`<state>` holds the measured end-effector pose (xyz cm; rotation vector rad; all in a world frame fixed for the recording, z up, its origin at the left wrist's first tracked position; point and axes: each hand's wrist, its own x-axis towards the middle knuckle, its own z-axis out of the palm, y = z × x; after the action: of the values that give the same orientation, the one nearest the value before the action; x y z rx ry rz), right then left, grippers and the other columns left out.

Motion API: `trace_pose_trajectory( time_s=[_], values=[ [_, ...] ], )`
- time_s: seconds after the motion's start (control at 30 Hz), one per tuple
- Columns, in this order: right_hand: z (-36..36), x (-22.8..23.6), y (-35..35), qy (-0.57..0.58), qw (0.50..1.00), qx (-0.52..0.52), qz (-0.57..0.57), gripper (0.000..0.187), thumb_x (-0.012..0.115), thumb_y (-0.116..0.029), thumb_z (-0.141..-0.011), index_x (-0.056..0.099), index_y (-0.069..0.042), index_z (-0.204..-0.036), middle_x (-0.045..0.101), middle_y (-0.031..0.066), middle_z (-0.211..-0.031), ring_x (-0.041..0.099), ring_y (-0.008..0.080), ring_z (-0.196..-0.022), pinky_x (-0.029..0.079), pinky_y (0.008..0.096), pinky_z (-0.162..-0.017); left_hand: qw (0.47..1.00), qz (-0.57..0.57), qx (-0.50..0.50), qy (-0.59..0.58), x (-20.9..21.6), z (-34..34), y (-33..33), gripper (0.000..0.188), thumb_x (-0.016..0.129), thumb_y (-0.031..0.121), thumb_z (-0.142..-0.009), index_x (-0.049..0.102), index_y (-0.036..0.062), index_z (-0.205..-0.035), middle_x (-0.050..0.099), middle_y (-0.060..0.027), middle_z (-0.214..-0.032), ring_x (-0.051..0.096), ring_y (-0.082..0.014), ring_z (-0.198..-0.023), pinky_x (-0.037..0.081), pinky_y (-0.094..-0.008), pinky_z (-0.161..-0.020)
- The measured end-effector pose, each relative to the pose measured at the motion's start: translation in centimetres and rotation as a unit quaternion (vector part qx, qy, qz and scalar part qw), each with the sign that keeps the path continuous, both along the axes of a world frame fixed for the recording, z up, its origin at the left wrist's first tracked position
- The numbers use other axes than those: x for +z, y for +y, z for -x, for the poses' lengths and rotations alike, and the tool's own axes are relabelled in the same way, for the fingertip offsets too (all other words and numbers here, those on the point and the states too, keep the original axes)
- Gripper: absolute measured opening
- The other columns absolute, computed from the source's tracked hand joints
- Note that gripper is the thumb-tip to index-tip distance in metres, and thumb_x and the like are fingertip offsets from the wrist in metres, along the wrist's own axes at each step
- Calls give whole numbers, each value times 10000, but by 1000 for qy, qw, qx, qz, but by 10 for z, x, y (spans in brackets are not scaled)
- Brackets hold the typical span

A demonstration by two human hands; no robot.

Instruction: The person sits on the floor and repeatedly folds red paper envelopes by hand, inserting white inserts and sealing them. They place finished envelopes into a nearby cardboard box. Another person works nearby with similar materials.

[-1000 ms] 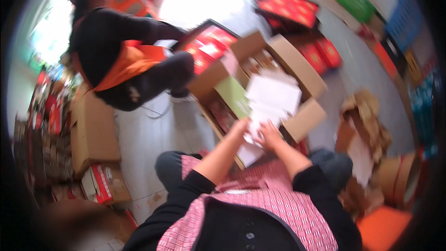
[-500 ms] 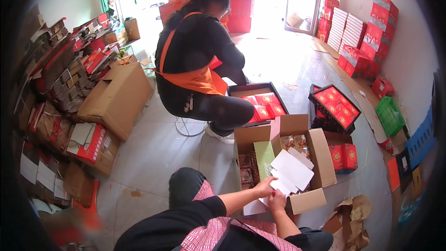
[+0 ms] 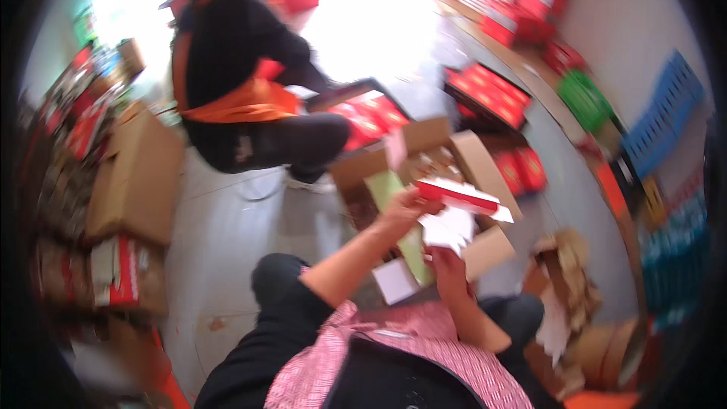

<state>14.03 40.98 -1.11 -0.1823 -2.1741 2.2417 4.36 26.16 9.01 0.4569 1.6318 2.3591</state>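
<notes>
A paper box blank [image 3: 453, 229], white inside and red outside, is partly folded between my hands over an open cardboard carton [image 3: 488, 252]. My left hand [image 3: 407, 206] is closed on the blank's raised red side. Lower down, my right hand [image 3: 447, 261] pinches a white flap at the near end. Motion blurs the fingertips a little. Clear-wrapped brown items [image 3: 433, 163] show in the carton's far part, beside a pale green card divider [image 3: 386, 188]. A white card flap [image 3: 395, 280] sticks out at the carton's near left side.
A co-worker [image 3: 227, 60] in an orange apron sits ahead left, by a black tray [image 3: 360, 92] of red boxes. Another black tray [image 3: 488, 95] stands far right, with red boxes [image 3: 520, 170] nearer. Crumpled brown paper [image 3: 564, 273] lies right. A large carton [image 3: 136, 174] stands left.
The blank was a flat white sheet; now one side is folded up, showing red. My left hand has risen with it, my right hand has moved up slightly, and the view has swung right.
</notes>
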Motion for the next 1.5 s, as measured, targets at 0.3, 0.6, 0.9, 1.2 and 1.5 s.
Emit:
trace_pose_trajectory(
  time_s=[0.3,0.6,0.9,1.2,1.5],
  values=[
    [-27,91,73,-114,822,239,504,432,472,-318,-958,476,-12,-1263,551,138,-1224,546,261,-1126,472,421,-934,976,65,-191,-77,37,-126,-45,178,665,93,-869,680,-47,-978,670,-17,-858,581,-62,-765,488,-212,-661],
    [-55,120,108,-355,858,256,269,530,455,-399,-967,424,-25,-1342,510,132,-1311,540,213,-1143,470,345,-935,919,221,-256,-202,26,-136,-17,264,637,170,-897,667,-85,-958,675,-54,-819,610,-85,-728,512,-224,-640],
    [-35,158,88,-382,840,383,34,522,492,-440,-948,557,-4,-1227,620,74,-1132,563,136,-1057,473,301,-896,944,151,-202,-213,-9,-159,-13,210,635,134,-886,667,-71,-921,672,-56,-792,611,-87,-688,506,-228,-596],
    [-51,117,75,-64,893,393,-211,442,464,-310,-977,481,-13,-1304,637,145,-1082,595,211,-985,450,315,-882,988,47,-57,-134,-16,-174,-6,448,630,27,-865,416,-19,-1256,632,-115,-998,625,-153,-910,514,-261,-760],
    [-48,120,79,-123,909,382,-115,416,437,-271,-995,465,-53,-1348,627,108,-1098,549,127,-1008,429,276,-906,979,60,-181,-69,-7,-156,-12,449,675,10,-824,363,59,-1144,588,-132,-1041,595,-161,-948,491,-278,-802]
  ],
)
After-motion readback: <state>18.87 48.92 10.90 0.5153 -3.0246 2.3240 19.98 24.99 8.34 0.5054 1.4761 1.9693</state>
